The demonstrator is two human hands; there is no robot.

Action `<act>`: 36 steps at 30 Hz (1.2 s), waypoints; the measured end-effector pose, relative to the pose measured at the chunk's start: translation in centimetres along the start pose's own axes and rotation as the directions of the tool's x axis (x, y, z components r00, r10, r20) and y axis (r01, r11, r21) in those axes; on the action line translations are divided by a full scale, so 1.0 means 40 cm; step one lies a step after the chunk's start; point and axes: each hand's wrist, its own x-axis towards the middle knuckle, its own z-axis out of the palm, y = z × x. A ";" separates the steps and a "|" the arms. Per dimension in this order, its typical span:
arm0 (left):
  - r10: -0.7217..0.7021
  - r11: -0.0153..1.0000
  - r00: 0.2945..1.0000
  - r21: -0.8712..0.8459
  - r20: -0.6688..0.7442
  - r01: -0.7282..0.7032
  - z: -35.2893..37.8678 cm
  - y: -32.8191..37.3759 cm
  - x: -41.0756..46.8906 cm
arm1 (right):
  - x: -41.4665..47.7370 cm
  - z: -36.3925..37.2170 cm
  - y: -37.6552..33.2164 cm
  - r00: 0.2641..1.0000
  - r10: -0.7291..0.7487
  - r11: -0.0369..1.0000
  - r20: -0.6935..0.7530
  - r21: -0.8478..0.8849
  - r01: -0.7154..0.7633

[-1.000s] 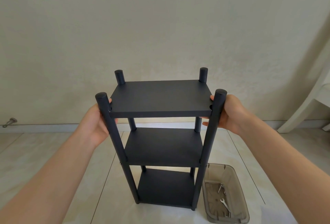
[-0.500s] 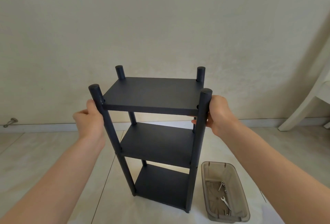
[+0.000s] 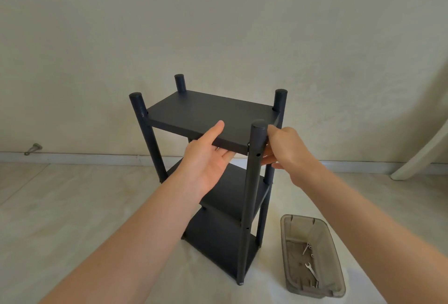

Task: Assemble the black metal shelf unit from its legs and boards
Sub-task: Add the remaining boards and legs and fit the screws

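Observation:
The black metal shelf unit (image 3: pixel 208 114) stands upright on the floor, turned so one corner leg (image 3: pixel 252 182) faces me. It has three boards and several round legs. My left hand (image 3: pixel 206 158) holds the front edge of the top board, thumb on top and fingers underneath. My right hand (image 3: pixel 288 151) grips the top board's right side just behind the near leg, its fingers curled under the board.
A translucent grey plastic bin (image 3: pixel 312 255) lies on the floor to the right of the shelf, holding a small wrench and some hardware. A white chair leg (image 3: pixel 421 155) leans at the far right. The wall and baseboard run close behind.
The shelf unit has turned clockwise, bringing its front right leg toward me. My left hand left the front left leg and now holds the top board's front edge.

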 end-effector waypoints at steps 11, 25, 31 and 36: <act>-0.033 0.999 0.998 0.033 0.047 0.031 -0.014 0.013 0.004 | 0.096 -0.170 0.051 0.996 0.043 0.999 -0.076 0.032 -0.041; -0.065 0.987 0.965 0.162 0.253 0.024 -0.092 0.085 0.036 | 0.107 -0.148 0.075 0.931 -0.320 0.944 0.175 -0.021 0.328; -0.039 0.986 0.965 0.166 0.258 -0.004 -0.106 0.111 0.039 | 0.095 -0.153 0.072 0.860 -0.388 0.895 0.330 -0.087 0.437; -0.050 0.979 0.983 0.201 0.177 0.013 -0.099 0.094 0.034 | 0.093 -0.152 0.080 0.838 -0.414 0.888 0.355 -0.043 0.458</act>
